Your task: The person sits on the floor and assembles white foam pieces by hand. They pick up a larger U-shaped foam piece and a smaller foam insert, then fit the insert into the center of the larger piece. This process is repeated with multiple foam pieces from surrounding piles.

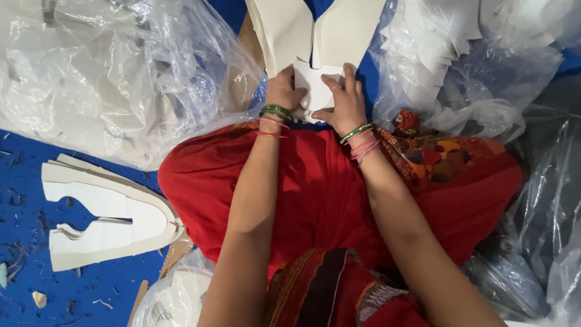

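My left hand (pixel 283 91) and my right hand (pixel 342 98) press together on a small white cut-out piece (pixel 313 91) at the top centre, just beyond my red-clothed lap (pixel 315 188). Both hands grip the piece's edges with curled fingers. Above them lies a stack of larger cream-white shaped sheets (pixel 315 30) on blue cloth. Green and pink bangles circle both wrists.
A stack of U-shaped white cut-outs (pixel 103 212) lies on the blue floor at the left. Crumpled clear plastic bags (pixel 115 72) with white pieces fill the upper left; more plastic and white scraps (pixel 478 54) lie at the right. Small scraps dot the floor.
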